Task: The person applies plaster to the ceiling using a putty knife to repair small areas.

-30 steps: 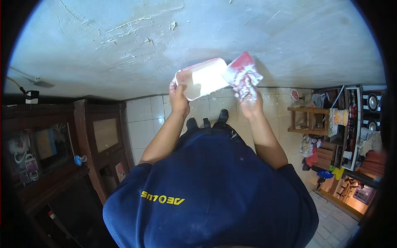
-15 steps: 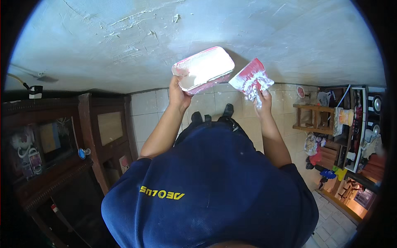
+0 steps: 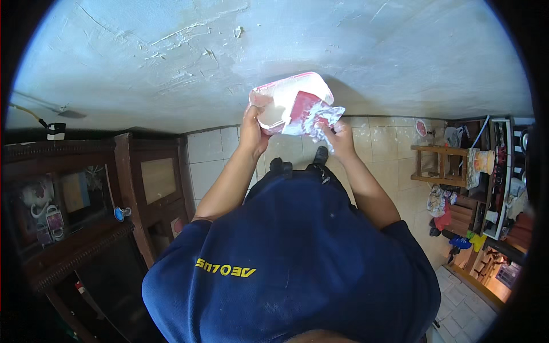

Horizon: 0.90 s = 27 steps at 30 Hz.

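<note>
Red scraper [image 3: 301, 105] over tub [image 3: 284, 80], right fingers [image 3: 342, 129] pinching it, left fingers [image 3: 251, 116] gripping tub, forearms [image 3: 372, 183] converging

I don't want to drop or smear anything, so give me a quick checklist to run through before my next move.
1. Tub held by the left hand at its left end: ok.
2. Scraper held by the right hand: ok.
3. Scraper clean near the fingers: not ok, white paste is clumped there.
4. Scraper apart from the tub: cannot tell, they overlap in this view.
5. Amount left in the tub: cannot tell, glare and the scraper hide much of the inside.
6. Wall smooth: not ok, raised ridges show.
</note>
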Each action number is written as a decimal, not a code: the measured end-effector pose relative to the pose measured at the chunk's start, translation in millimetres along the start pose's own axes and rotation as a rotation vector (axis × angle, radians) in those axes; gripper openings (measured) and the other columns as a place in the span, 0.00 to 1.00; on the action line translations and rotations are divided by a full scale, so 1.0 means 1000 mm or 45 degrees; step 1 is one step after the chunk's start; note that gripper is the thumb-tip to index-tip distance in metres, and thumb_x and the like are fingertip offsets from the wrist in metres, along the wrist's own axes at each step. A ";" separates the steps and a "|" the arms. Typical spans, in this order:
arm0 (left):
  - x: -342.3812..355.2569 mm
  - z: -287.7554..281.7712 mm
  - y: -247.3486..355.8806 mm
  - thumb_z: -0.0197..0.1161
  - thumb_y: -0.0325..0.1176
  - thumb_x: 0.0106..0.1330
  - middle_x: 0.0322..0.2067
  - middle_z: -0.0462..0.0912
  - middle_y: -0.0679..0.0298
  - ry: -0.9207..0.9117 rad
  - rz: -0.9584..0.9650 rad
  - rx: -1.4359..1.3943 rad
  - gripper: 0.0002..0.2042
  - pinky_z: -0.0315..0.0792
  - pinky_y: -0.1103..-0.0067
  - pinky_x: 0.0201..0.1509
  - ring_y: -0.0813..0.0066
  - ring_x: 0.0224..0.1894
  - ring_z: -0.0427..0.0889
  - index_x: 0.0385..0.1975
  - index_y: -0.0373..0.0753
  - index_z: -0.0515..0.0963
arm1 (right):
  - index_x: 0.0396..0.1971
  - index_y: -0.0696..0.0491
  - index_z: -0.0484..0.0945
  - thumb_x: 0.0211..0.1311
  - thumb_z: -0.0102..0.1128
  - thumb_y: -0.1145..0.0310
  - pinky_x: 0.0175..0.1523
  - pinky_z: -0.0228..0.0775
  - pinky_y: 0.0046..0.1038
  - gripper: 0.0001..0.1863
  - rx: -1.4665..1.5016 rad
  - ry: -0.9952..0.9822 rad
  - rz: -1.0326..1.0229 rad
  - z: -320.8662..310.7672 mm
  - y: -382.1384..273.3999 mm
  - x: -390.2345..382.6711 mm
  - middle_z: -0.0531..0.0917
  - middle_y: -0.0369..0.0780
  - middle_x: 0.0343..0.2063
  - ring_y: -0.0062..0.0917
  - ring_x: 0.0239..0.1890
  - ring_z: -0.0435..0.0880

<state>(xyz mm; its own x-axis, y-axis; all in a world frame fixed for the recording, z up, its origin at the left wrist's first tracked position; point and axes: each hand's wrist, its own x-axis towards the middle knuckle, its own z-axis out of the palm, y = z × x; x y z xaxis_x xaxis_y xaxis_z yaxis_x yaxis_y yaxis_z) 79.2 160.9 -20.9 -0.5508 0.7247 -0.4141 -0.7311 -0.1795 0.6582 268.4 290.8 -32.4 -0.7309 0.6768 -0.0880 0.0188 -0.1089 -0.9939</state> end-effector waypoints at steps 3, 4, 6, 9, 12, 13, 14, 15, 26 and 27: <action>-0.004 0.005 0.002 0.46 0.36 0.62 0.52 0.75 0.57 -0.032 0.036 0.021 0.23 0.73 0.63 0.54 0.62 0.53 0.78 0.58 0.38 0.67 | 0.41 0.59 0.79 0.64 0.61 0.71 0.35 0.76 0.25 0.09 0.348 -0.006 0.156 0.008 -0.002 -0.008 0.84 0.38 0.34 0.18 0.33 0.81; -0.006 0.005 0.002 0.46 0.33 0.60 0.52 0.75 0.57 -0.045 0.054 0.029 0.24 0.74 0.64 0.54 0.62 0.52 0.78 0.58 0.39 0.66 | 0.42 0.59 0.79 0.64 0.62 0.71 0.37 0.76 0.26 0.10 0.500 0.030 0.193 0.011 -0.003 -0.006 0.83 0.38 0.35 0.19 0.35 0.81; -0.007 0.005 0.001 0.48 0.32 0.57 0.51 0.75 0.57 -0.063 0.069 0.007 0.25 0.74 0.63 0.54 0.61 0.52 0.78 0.58 0.39 0.65 | 0.43 0.59 0.79 0.64 0.62 0.71 0.40 0.74 0.24 0.10 0.776 0.094 0.131 -0.002 -0.017 -0.006 0.83 0.37 0.36 0.18 0.37 0.81; -0.012 0.003 0.001 0.48 0.32 0.55 0.53 0.73 0.56 -0.009 0.079 0.046 0.27 0.73 0.62 0.55 0.59 0.54 0.76 0.59 0.39 0.64 | 0.42 0.58 0.80 0.64 0.60 0.72 0.40 0.75 0.26 0.09 0.091 0.158 -0.100 -0.037 -0.055 0.004 0.84 0.37 0.36 0.22 0.35 0.83; -0.012 0.001 0.000 0.48 0.31 0.54 0.53 0.73 0.55 -0.046 0.072 0.062 0.28 0.73 0.62 0.56 0.58 0.55 0.76 0.60 0.39 0.64 | 0.41 0.56 0.81 0.59 0.62 0.73 0.42 0.75 0.27 0.10 -0.750 0.135 -0.496 -0.032 -0.107 0.000 0.84 0.38 0.36 0.29 0.35 0.84; -0.012 0.004 0.000 0.48 0.31 0.54 0.53 0.73 0.55 -0.052 0.072 0.061 0.28 0.73 0.62 0.56 0.58 0.55 0.76 0.60 0.39 0.64 | 0.40 0.54 0.82 0.56 0.63 0.73 0.43 0.76 0.27 0.10 -1.170 0.060 -0.770 -0.028 -0.114 -0.003 0.84 0.38 0.37 0.32 0.36 0.83; -0.014 0.008 0.001 0.48 0.31 0.55 0.53 0.73 0.55 -0.036 0.074 0.056 0.28 0.73 0.62 0.56 0.58 0.55 0.76 0.60 0.39 0.64 | 0.40 0.54 0.82 0.56 0.63 0.73 0.43 0.76 0.27 0.10 -1.174 0.064 -0.771 -0.026 -0.111 -0.005 0.84 0.38 0.37 0.32 0.36 0.83; -0.014 0.010 0.002 0.47 0.30 0.55 0.52 0.74 0.54 -0.019 0.077 0.051 0.28 0.73 0.61 0.56 0.57 0.55 0.76 0.60 0.39 0.64 | 0.39 0.52 0.82 0.52 0.63 0.73 0.44 0.76 0.28 0.12 -1.422 -0.048 -0.888 -0.024 -0.105 -0.009 0.83 0.38 0.39 0.33 0.38 0.82; -0.001 -0.030 -0.028 0.50 0.23 0.55 0.50 0.76 0.60 -0.003 0.313 0.036 0.28 0.68 0.75 0.58 0.70 0.53 0.75 0.60 0.33 0.66 | 0.37 0.56 0.81 0.53 0.60 0.76 0.39 0.75 0.32 0.10 -1.272 -0.213 -0.576 -0.046 -0.127 -0.032 0.83 0.43 0.32 0.33 0.34 0.83; -0.001 -0.032 -0.030 0.50 0.21 0.54 0.51 0.75 0.59 -0.054 0.379 0.029 0.29 0.67 0.75 0.59 0.71 0.53 0.74 0.61 0.32 0.64 | 0.38 0.58 0.81 0.58 0.59 0.75 0.37 0.74 0.30 0.09 -1.150 -0.093 -0.313 -0.049 -0.137 -0.028 0.83 0.43 0.31 0.30 0.32 0.83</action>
<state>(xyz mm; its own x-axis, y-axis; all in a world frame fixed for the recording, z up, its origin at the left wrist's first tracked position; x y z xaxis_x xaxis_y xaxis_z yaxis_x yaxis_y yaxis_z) 89.1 144.5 -60.4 -0.7217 0.6699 -0.1744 -0.5306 -0.3734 0.7610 319.6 321.9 102.6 -0.8252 0.5550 0.1054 0.3581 0.6582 -0.6622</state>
